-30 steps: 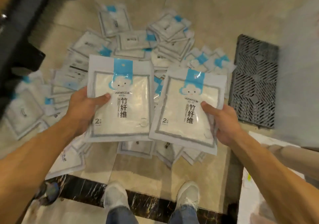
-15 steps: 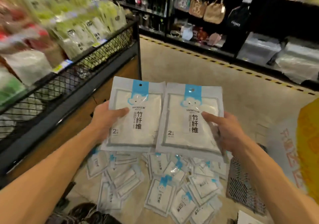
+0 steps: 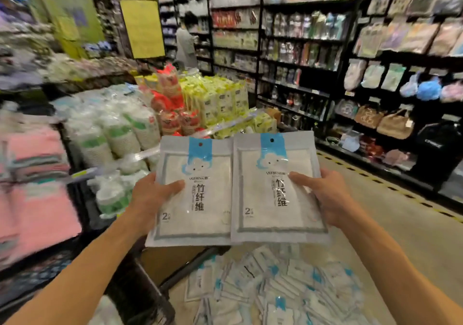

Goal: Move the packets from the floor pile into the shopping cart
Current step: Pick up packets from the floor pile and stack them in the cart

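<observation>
My left hand (image 3: 152, 198) pinches one white packet with a blue tab (image 3: 194, 199) by its left edge, thumb curled over the front, and my right hand (image 3: 325, 196) grips a second matching packet (image 3: 274, 189) by its right edge the same way. I hold both upright, side by side at chest height, their inner edges overlapping. The floor pile (image 3: 280, 289) of packets lies below them, beside a dark display bin (image 3: 140, 297) at my left.

Two held packets (image 3: 193, 194) (image 3: 276, 189): glossy plastic film, glare streaks. Floor pile (image 3: 275, 292): same shiny film. Floor (image 3: 400, 237): smooth, matt beige.
</observation>
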